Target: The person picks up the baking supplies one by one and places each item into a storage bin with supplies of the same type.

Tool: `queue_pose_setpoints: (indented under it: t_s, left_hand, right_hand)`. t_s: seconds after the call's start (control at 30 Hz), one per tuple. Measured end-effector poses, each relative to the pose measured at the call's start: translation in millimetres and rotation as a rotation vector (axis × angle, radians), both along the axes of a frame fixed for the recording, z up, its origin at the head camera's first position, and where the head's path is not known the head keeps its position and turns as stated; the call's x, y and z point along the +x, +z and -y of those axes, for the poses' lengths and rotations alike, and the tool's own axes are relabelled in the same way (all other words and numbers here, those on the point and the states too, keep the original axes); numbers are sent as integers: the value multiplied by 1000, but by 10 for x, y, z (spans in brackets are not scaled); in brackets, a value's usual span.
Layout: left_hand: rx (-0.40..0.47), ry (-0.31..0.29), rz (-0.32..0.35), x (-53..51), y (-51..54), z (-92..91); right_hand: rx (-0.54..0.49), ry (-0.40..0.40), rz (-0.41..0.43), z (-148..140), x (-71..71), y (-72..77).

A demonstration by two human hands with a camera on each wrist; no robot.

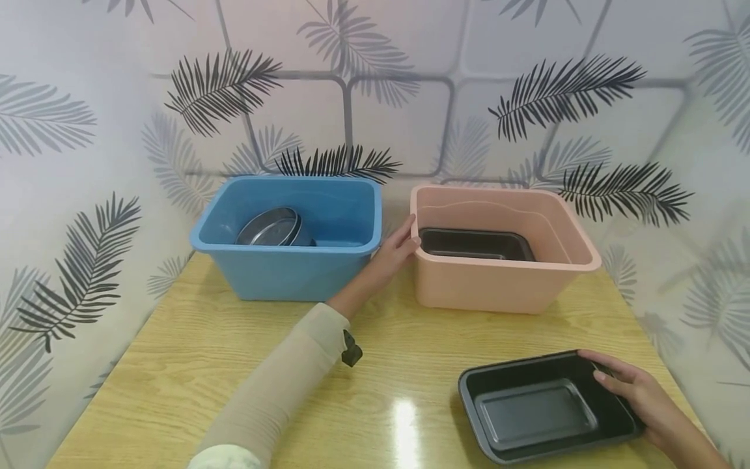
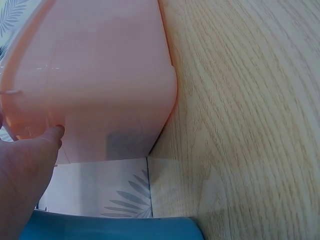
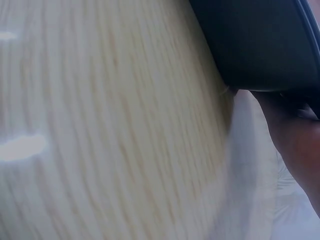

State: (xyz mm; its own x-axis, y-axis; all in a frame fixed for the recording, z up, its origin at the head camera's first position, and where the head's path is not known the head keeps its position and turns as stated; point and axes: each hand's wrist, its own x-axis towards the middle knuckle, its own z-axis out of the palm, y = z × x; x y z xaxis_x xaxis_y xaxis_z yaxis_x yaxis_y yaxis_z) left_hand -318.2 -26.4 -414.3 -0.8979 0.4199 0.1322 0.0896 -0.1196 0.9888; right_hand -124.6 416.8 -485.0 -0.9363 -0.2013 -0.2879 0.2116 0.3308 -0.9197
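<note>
My left hand (image 1: pixel 396 251) holds the near left corner of a pink plastic bin (image 1: pixel 486 286). In the left wrist view, its thumb lies against the bin's outer wall below the rim; the other fingers are mostly hidden. A dark rectangular baking pan (image 1: pixel 465 245) sits inside this bin. At the front right, my right hand (image 1: pixel 635 391) grips the far right part of another dark baking pan (image 1: pixel 539 410), thumb on the inside and fingers toward its outer side. Its underside shows in the right wrist view; whether it touches the table is unclear.
A blue plastic bin (image 1: pixel 299 273) stands left of the pink one, with round metal pans (image 1: pixel 269 228) leaning inside it. Both bins are on a wood-grain table (image 1: pixel 193 365), close to a leaf-patterned wall (image 1: pixel 398 39). My left forearm crosses before the blue bin.
</note>
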Motion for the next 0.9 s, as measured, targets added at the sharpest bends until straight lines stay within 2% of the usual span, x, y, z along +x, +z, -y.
queue_pose_setpoints:
  t_s: [0.03, 0.1, 0.2, 0.3, 0.43, 0.53, 0.6, 0.77, 0.9]
  left_hand:
    - [-1, 0, -2, 1, 2, 1]
    - [7, -1, -2, 3, 6, 0]
    - [21, -1, 1, 10, 12, -3]
    - [34, 0, 5, 20, 14, -4]
    - [35, 6, 4, 21, 8, -8]
    - [44, 2, 5, 18, 5, -15]
    - [46, -3, 6, 14, 5, -18]
    - [47, -9, 5, 13, 7, -19]
    - [52, -12, 3, 19, 13, -15]
  right_hand:
    - [47, -13, -18, 4, -1, -8]
    - [75, -34, -23, 7, -7, -27]
    - [36, -56, -7, 12, -20, -51]
    - [51, -55, -29, 14, -32, -64]
    - [-97, -61, -38, 25, -42, -62]
    - [-309, -66, -6, 35, -49, -49]
    - [-387, -59, -1, 42, -51, -29]
    - [-448, -74, -28, 82, -72, 78]
    - [-572, -55, -64, 100, -96, 185]
